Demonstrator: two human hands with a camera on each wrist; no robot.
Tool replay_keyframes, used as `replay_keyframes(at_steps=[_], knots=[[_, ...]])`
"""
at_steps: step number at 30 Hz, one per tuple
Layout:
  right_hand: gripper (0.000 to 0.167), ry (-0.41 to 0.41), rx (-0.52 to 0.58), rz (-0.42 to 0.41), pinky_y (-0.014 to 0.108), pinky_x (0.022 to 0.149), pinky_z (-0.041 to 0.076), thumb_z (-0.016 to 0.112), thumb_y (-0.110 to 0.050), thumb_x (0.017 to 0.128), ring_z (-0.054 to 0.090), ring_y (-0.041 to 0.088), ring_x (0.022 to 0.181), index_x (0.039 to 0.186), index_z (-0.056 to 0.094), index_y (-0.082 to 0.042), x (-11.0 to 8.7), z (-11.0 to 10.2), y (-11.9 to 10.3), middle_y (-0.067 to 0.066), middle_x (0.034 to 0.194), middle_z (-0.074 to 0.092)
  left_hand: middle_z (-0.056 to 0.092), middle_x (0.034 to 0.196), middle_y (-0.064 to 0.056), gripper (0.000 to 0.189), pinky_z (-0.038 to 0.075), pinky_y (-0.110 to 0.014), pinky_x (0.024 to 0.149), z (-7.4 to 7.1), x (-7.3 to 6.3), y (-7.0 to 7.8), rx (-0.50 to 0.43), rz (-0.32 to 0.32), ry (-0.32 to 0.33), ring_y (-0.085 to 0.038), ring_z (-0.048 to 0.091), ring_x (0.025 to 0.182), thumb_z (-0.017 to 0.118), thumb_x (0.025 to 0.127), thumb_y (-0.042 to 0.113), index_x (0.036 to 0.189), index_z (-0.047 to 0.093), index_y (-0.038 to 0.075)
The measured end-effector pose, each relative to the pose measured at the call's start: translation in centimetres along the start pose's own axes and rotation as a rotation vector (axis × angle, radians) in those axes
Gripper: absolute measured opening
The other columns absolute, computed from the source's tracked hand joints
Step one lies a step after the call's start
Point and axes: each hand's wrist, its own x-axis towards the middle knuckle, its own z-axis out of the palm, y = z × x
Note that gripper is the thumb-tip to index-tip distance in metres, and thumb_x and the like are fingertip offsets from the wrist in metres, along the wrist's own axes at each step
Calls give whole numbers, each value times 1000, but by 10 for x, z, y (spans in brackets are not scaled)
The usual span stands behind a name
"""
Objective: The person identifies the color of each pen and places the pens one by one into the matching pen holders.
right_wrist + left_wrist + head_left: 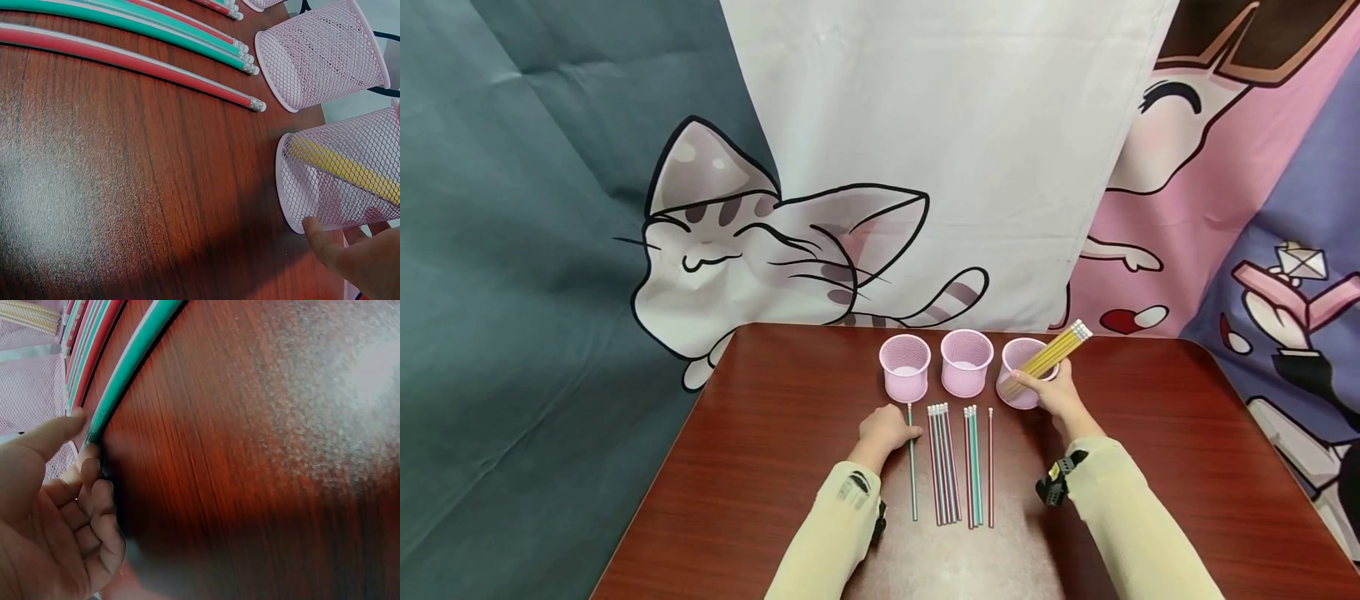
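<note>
The green pencil (913,483) is being straddled near its eraser end by the left hand (883,429), the nearer one, its fingers apart; the long axis is running from the counter's (775,400) far edge toward the near edge. Other pencils (945,467) are lying to its right. By the far edge, the rightmost cup (1022,401), holding yellow pencils (1052,354), is being gripped by the right hand (1058,392). The glossy reddish-brown counter is being backed by a printed cloth (962,125).

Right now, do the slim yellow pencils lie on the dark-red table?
No, the yellow pencils slant inside the rightmost pink mesh cup.
</note>
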Motion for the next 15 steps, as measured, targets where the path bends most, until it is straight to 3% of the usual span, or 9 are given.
replay_keyframes(at_steps=[4,9,15], knots=[[89,2,0,7,51,90,38,71,-22,81,33,31,119,141,6,-7,0,0,0,24,138,25,67,87,-11,36,48,-43,60,-1,0,1,-11,-22,5,-26,62,75,72,68,41,77,65,7],[90,0,-15,13,52,89,38,71,-25,81,34,32,119,140,6,-8,1,0,1,24,139,24,66,84,-11,36,47,-42,59,-1,0,1,-19,-25,5,-24,61,71,72,67,42,76,64,7],[90,3,-16,13,50,91,37,72,-25,81,33,31,119,139,7,-7,1,0,2,23,138,25,57,60,-2,30,42,-35,51,-1,-4,3,-86,36,-34,-17,52,56,68,69,39,58,56,14]])
